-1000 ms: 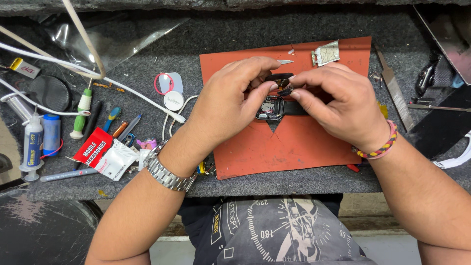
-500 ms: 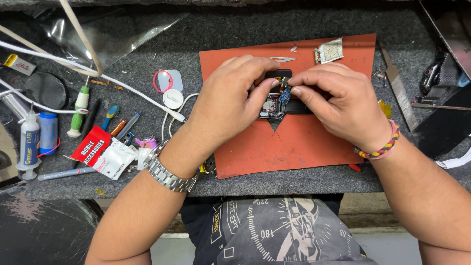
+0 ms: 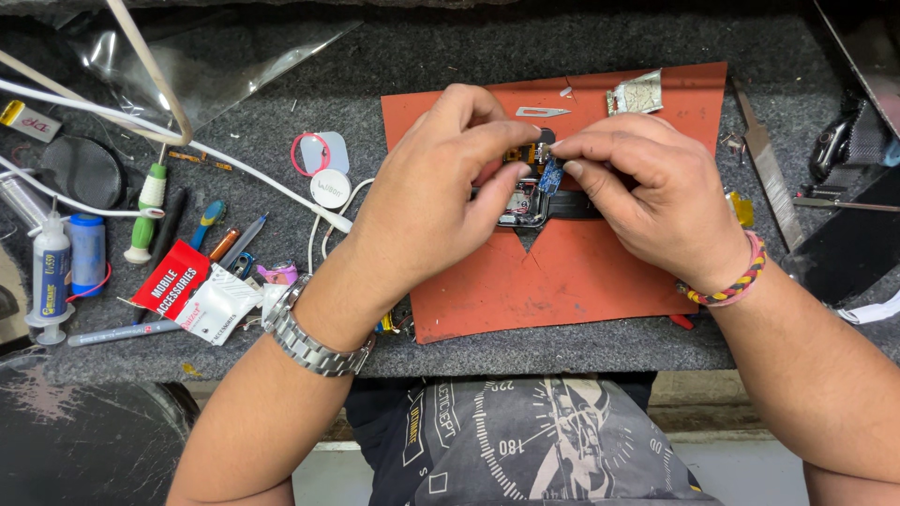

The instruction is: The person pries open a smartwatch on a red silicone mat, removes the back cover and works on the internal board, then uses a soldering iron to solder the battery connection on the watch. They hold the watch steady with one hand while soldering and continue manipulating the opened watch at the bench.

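An opened smartwatch body [image 3: 521, 204] lies on an orange work mat [image 3: 572, 272], its black strap running to the right. My left hand [image 3: 439, 187] pinches the watch's upper edge between thumb and fingers. My right hand [image 3: 656, 192] grips a small blue circuit part [image 3: 549, 174] just above the watch's right side. The watch's inside is partly hidden by my fingers. A thin metal blade [image 3: 542, 111] and a silvery foil piece [image 3: 636, 95] lie on the mat behind my hands.
On the grey felt bench [image 3: 281, 122]: a green-handled screwdriver [image 3: 146, 201], a glue syringe [image 3: 47, 276], a blue bottle [image 3: 88, 253], a red-and-white packet [image 3: 192, 295], a white cable with round charger puck [image 3: 330, 187], pens. A metal spatula [image 3: 761, 159] and dark tools sit right.
My hands drifted slightly up the mat. My right fingers have lifted the small blue part up from the watch's edge. The view shifted a little.
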The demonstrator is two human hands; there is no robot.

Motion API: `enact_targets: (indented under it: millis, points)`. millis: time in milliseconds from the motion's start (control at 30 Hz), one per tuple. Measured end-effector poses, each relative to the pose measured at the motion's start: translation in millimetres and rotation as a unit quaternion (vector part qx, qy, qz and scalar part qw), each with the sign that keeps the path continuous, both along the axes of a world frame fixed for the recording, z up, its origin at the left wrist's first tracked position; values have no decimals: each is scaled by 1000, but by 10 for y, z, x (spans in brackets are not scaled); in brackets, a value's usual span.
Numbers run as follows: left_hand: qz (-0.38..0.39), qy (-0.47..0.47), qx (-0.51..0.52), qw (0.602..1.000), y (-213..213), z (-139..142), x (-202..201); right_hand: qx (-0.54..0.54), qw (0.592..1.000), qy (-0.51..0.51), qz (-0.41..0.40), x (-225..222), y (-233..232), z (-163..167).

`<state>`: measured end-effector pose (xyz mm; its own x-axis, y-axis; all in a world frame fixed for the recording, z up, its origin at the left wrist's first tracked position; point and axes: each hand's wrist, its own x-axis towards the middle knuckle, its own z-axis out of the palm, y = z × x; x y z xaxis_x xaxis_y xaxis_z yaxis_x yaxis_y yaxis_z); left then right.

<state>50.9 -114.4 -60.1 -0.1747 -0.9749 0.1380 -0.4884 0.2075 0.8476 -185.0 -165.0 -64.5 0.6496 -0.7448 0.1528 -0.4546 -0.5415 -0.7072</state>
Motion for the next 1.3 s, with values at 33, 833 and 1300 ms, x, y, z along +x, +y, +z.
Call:
enact_targets:
  millis: [33, 833, 1300]
  points:
    - [-13, 2, -11, 1000, -3, 2, 13, 3, 1000, -4, -1, 2, -5, -2]
    - [-23, -36, -41, 998, -56, -42, -12, 37, 997, -15, -68, 59, -2, -65]
    - [-8, -31, -47, 998, -104, -135, 18, 40, 998, -12, -50, 157, -115, -88]
